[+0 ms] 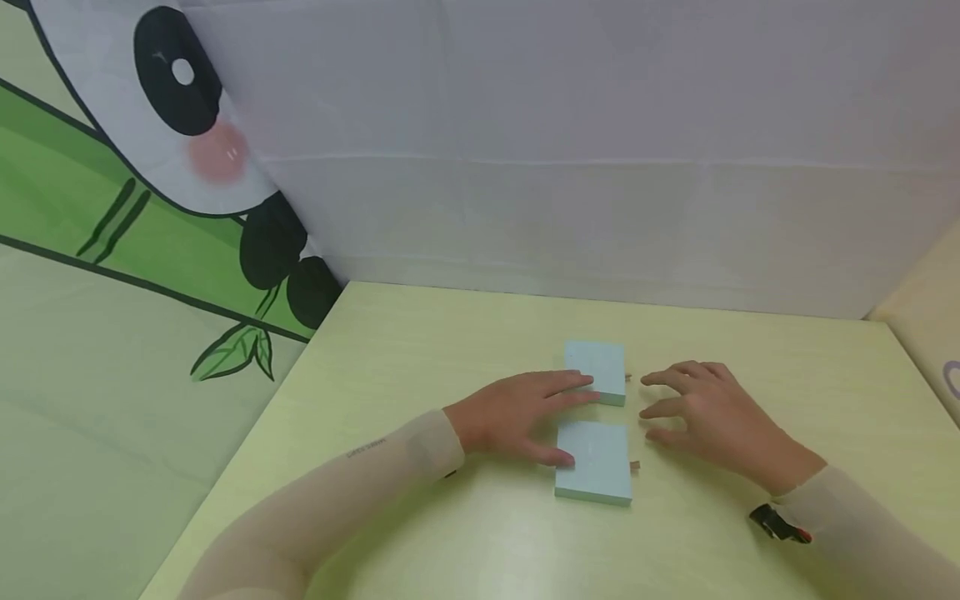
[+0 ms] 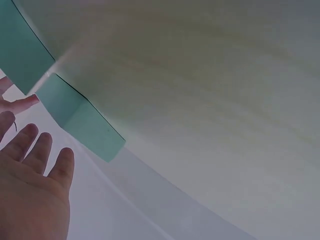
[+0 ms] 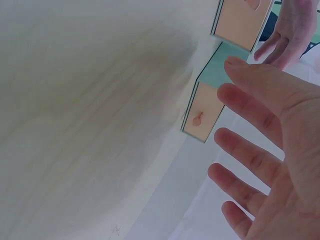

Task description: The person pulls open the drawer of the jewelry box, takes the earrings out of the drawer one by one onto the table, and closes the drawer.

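Two flat pale blue boxes lie one behind the other, a narrow gap between them: the far box (image 1: pixel 600 358) and the near box (image 1: pixel 600 479). Each has a small brown tab on its right side. In the right wrist view their ends, the near end (image 3: pixel 239 24) and the far end (image 3: pixel 206 102), look peach inside a teal edge. My left hand (image 1: pixel 521 414) spreads its fingers at the boxes' left: fingertips over the far box, thumb over the near one. Whether they press is hard to tell. To the right, my right hand (image 1: pixel 716 417) hovers apart from both boxes, fingers loosely bent, holding nothing.
The boxes lie on a pale yellow tabletop (image 1: pixel 420 350). Behind it hangs a whitish cloth (image 1: pixel 585 217). A cloth with a printed panda face and green bamboo (image 1: pixel 150 200) covers the left side. A black strap piece (image 1: pixel 778 525) shows at my right wrist.
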### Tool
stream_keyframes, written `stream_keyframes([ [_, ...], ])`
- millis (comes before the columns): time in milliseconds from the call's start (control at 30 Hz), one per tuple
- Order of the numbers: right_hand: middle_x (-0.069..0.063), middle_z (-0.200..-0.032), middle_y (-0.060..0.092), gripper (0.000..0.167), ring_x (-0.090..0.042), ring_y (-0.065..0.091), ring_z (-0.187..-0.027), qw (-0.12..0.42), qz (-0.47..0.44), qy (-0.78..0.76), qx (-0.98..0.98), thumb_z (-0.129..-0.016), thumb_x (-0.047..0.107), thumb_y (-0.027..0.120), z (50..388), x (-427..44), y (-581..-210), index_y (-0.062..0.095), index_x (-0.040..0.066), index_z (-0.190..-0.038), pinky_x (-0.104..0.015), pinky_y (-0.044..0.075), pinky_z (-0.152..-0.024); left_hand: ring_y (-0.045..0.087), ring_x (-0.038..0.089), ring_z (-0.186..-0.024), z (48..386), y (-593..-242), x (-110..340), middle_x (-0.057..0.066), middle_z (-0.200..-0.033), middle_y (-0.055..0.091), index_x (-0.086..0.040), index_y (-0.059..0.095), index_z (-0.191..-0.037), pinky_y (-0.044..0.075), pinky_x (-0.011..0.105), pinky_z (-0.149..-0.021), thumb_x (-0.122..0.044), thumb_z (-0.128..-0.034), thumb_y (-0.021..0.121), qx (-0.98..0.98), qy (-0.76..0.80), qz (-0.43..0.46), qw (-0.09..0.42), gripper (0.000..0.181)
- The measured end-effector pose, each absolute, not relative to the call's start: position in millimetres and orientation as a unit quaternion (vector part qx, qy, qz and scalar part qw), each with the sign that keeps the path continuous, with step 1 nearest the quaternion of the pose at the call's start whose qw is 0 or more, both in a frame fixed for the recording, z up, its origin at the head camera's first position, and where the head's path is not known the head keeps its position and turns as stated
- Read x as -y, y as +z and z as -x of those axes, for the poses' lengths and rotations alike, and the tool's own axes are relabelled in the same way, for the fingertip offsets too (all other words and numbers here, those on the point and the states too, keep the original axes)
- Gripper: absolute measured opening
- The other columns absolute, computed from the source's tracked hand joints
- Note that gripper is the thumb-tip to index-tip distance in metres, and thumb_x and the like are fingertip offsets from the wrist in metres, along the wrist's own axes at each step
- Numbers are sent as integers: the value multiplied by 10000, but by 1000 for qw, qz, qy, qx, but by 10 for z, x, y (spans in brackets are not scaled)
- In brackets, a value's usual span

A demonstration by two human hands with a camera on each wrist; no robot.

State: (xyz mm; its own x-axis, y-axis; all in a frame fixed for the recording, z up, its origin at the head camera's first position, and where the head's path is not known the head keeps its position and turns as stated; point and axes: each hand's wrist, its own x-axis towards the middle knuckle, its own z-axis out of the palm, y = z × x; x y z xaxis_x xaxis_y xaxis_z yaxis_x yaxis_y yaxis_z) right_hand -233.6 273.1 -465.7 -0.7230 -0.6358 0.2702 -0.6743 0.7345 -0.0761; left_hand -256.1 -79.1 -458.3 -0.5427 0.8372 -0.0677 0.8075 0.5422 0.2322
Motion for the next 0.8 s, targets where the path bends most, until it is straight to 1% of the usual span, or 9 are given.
stream_keyframes([
  [100,-16,-1444,840,226,-371,753,-1326,107,-359,80,924,-888,343,1044,2285,-2708,-4637,949,365,-1093,-672,580,-1079,335,194,-1845,2489,-4568,771,-54,-1969,341,-310,368,-1873,348,400,-1499,-692,-1083,772,-870,74,-481,80,966],
  [267,-1,-1445,835,239,-366,753,-1328,102,-365,82,922,-878,346,1051,2195,-2671,-4613,947,377,-1091,-662,581,-1079,374,185,-1827,2398,-4565,734,-45,-1956,366,-296,395,-1861,360,376,-1490,-709,-1079,770,-859,49,-507,56,960],
  [400,9,-1430,836,253,-352,751,-1315,102,-377,88,916,-860,389,1064,2138,-2644,-4628,945,390,-1083,-644,579,-1071,380,177,-1822,2356,-4585,716,-46,-1954,374,-304,406,-1857,355,364,-1490,-733,-1082,749,-854,31,-517,50,950],
  [567,22,-1427,840,202,-322,743,-1322,88,-387,93,913,-891,413,1040,2087,-2603,-4639,945,412,-1069,-637,576,-1096,388,173,-1819,2331,-4611,706,-53,-1930,428,-322,472,-1827,347,345,-1490,-761,-1094,705,-848,-9,-529,30,885],
  [667,34,-1412,843,156,-304,738,-1317,88,-392,99,910,-903,383,1030,2069,-2573,-4646,941,428,-1023,-625,570,-1106,411,170,-1808,2325,-4621,703,-59,-1900,483,-322,509,-1808,356,338,-1484,-752,-1109,684,-844,-27,-536,21,839],
  [800,48,-1378,849,157,-285,738,-1293,102,-402,100,904,-891,345,1042,2048,-2531,-4661,926,441,-935,-597,574,-1101,464,161,-1777,2316,-4630,698,-64,-1885,507,-315,513,-1807,387,337,-1468,-715,-1129,674,-842,-22,-539,30,803],
])
